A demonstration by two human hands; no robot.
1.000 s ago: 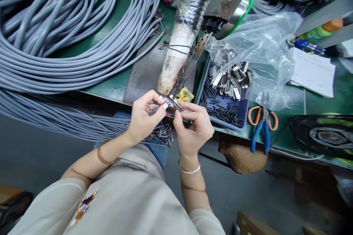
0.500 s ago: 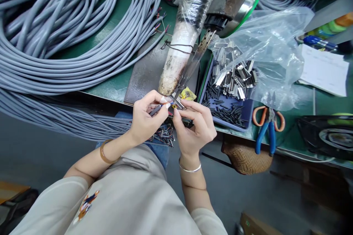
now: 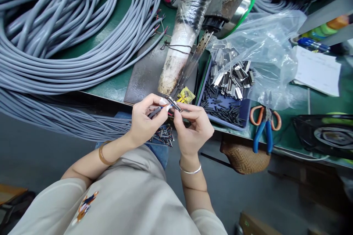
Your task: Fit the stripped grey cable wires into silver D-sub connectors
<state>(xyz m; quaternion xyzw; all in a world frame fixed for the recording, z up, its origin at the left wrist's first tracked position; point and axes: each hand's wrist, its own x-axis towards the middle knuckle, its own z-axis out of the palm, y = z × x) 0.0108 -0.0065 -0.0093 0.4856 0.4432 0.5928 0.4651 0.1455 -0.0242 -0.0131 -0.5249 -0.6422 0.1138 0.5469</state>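
Note:
My left hand (image 3: pixel 149 115) pinches a grey cable (image 3: pixel 154 112) near its stripped end, with thin coloured wires fanning out past the fingertips. White tape wraps a finger and the thumb of that hand. Between the two hands a small metal multi-pin connector (image 3: pixel 174 104) sits at the wire ends, tilted. My right hand (image 3: pixel 193 125) grips its right end with thumb and fingers. Just above the connector is the lower end of a soldering iron (image 3: pixel 197 53) fixed in a stand, beside a white tube wrapped in film (image 3: pixel 176 58). Whether iron and connector touch I cannot tell.
Bundles of grey cable (image 3: pixel 82 69) cover the left. At right stand a blue tray (image 3: pixel 220 119) of connectors and black sleeves, a plastic bag (image 3: pixel 264 51), blue-handled cutters (image 3: pixel 265 128) and paper (image 3: pixel 317 69). A yellow packet (image 3: pixel 188 97) lies by the iron. Finished-looking cable ends (image 3: pixel 165 136) hang below.
My right fingers have closed in on the connector, which has turned and now shows its dark pin face. My left hand stays nearly still. The view has shifted slightly.

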